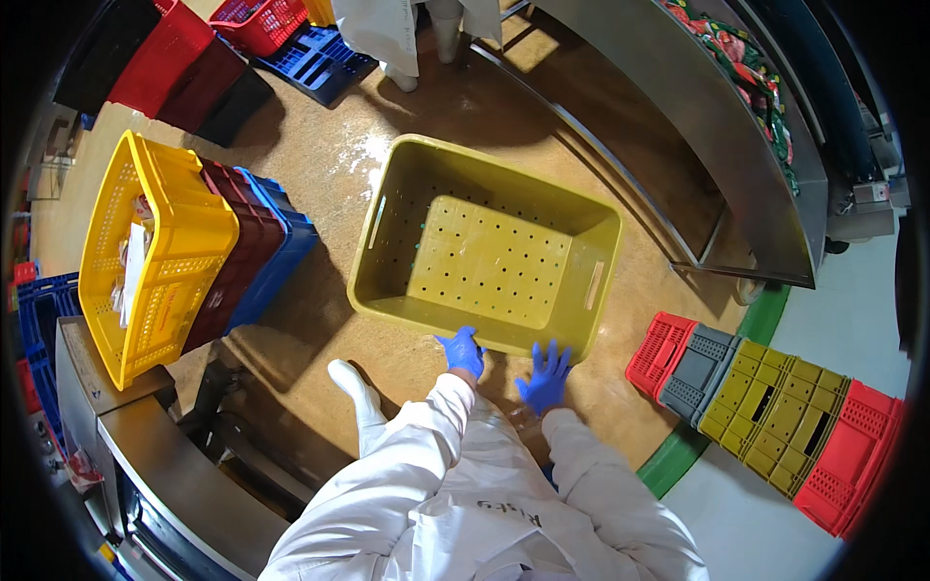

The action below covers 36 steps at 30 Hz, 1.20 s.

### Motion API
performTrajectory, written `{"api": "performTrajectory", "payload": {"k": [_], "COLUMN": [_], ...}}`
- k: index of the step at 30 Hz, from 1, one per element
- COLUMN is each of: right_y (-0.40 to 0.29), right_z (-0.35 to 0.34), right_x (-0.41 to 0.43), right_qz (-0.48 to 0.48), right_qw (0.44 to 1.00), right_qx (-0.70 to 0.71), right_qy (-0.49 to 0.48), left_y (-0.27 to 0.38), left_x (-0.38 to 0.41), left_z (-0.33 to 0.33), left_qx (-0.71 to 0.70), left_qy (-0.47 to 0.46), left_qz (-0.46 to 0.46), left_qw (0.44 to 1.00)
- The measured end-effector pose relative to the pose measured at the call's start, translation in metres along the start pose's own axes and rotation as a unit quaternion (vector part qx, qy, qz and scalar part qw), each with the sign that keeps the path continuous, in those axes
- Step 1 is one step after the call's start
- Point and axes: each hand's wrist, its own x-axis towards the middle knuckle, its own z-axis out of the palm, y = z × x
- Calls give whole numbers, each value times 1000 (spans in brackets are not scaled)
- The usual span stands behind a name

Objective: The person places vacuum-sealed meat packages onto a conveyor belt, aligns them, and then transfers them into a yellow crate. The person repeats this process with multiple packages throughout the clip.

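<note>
A large olive-yellow plastic crate stands before me on the floor. Small holes perforate its bottom and walls, a slot handle is cut in each end, and nothing lies inside. My left hand, in a blue glove, has its fingertips at the near rim, fingers apart. Whether they press on it is unclear. To its right, my right hand, also blue-gloved, spreads its fingers over the same rim close to the near right corner. Neither hand shows a grip around anything.
On my left, a yellow crate holding papers and wrappers tops a stack of dark red and blue crates. Stacked crates stand at right. A steel table bears green-red packages. Past the crate is a person in white boots.
</note>
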Motion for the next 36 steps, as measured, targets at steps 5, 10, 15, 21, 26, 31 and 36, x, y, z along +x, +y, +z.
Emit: {"api": "performTrajectory", "payload": {"k": [5, 10, 15, 21, 26, 31, 36], "right_y": [10, 4, -4, -72, -199, -392, -601], "right_z": [-29, -52, -57, -74, -77, -105, -137], "right_x": [77, 102, 85, 79, 84, 86, 88], "right_qz": [-44, 4, -62, -33, -138, -309, -329], "right_qw": [999, 996, 989, 949, 968, 939, 857], "right_qx": [16, 4, -23, -137, -9, 136, 379], "right_qy": [10, -86, -131, -282, -211, -60, -115], "left_y": [35, 149, 223, 273, 309, 368, 489], "left_x": [20, 1, -50, -160, -214, -225, -278], "left_z": [5, -28, -178, -334, -398, -441, -447], "left_qx": [43, 69, 201, 237, 224, 370, 421], "left_qy": [-73, -56, -8, 69, 51, -8, 56], "left_qz": [-9, -49, -21, -21, 15, 283, 476], "left_qw": [996, 995, 979, 969, 973, 885, 770]}}
